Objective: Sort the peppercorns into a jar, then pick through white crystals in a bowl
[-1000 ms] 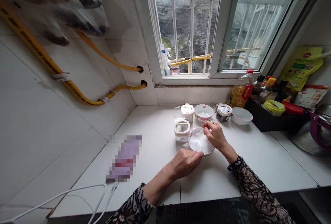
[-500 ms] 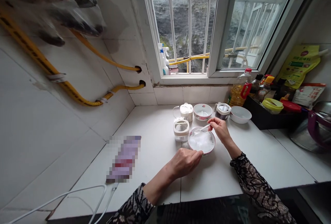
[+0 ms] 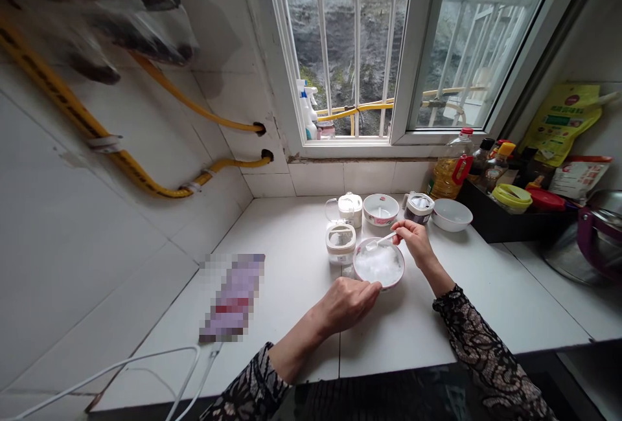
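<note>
My right hand [image 3: 412, 239] pinches the handle of a small white spoon [image 3: 381, 241], whose bowl is over the white grainy stuff [image 3: 380, 264] in a pink-rimmed bowl [image 3: 357, 277]. The near rim of that bowl is gripped by my left hand [image 3: 350, 301], fingers closed on it. Just left of the bowl stands a clear seasoning jar [image 3: 341, 246] with a cream-rimmed lid. Behind are another seasoning jar [image 3: 350, 210] with its lid raised, a flowered bowl [image 3: 381, 210], a jar with dark contents [image 3: 418, 208] and a plain white bowl [image 3: 451, 215].
An oil bottle [image 3: 453, 165] and a black box [image 3: 505, 217] of condiments stand at the back right, near a pot [image 3: 590, 239] with a purple handle. A blurred purple object [image 3: 233, 298] and a white cable [image 3: 194, 369] lie on the left. A dark surface [image 3: 369, 398] borders the near edge.
Almost nothing differs. Both hands keep their holds on the spoon and the bowl, and the spoon has barely shifted.
</note>
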`<state>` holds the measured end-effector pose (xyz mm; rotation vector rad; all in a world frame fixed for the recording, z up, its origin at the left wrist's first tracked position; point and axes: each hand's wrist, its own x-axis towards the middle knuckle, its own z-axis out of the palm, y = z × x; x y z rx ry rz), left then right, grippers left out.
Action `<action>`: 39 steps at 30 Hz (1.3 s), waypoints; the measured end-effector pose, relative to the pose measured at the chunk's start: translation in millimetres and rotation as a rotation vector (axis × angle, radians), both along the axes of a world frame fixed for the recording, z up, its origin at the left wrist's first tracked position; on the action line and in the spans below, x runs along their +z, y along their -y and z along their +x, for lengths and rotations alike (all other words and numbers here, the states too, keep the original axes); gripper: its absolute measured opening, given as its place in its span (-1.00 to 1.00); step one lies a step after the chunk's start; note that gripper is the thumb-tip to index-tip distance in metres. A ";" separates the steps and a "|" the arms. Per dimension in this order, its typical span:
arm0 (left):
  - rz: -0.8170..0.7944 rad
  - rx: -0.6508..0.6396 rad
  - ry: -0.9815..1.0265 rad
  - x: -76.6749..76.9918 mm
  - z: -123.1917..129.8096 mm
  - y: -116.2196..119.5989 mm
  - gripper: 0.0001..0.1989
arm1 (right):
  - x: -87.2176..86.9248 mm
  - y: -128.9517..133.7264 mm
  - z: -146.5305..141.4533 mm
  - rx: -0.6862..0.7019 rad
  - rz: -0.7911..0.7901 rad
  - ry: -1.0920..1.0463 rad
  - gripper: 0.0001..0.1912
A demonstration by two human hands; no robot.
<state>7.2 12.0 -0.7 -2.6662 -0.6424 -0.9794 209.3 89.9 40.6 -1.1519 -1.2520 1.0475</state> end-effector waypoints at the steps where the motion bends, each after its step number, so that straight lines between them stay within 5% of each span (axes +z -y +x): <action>1: 0.000 -0.001 -0.002 -0.4 0.0 -0.1 -0.77 | 0.3 0.0 0.2 0.000 -0.003 -0.004 -0.86; 10: -0.001 0.023 -0.027 -1.2 0.2 -0.3 -0.75 | 5.5 5.4 -13.5 0.009 0.065 -0.023 -0.80; 14: 0.004 0.017 -0.010 -1.9 1.1 -1.0 -0.75 | 6.8 15.5 -32.3 -0.007 0.323 0.084 -0.79; 20: 0.020 0.000 0.018 -1.7 1.9 -1.0 -0.71 | 8.8 23.8 -44.1 0.148 0.763 0.662 -0.79; 27: 0.025 0.013 -0.009 -0.3 0.9 -0.2 -0.74 | 13.1 23.1 -16.6 -0.092 0.572 0.539 -0.85; 32: 0.022 0.018 -0.002 -1.2 0.8 -0.7 -0.77 | 9.4 26.1 -12.7 -0.048 0.506 0.580 -0.85; 39: 0.022 0.023 0.021 -0.6 1.0 -0.1 -0.76 | 5.5 22.2 -13.8 0.117 0.622 0.699 -0.83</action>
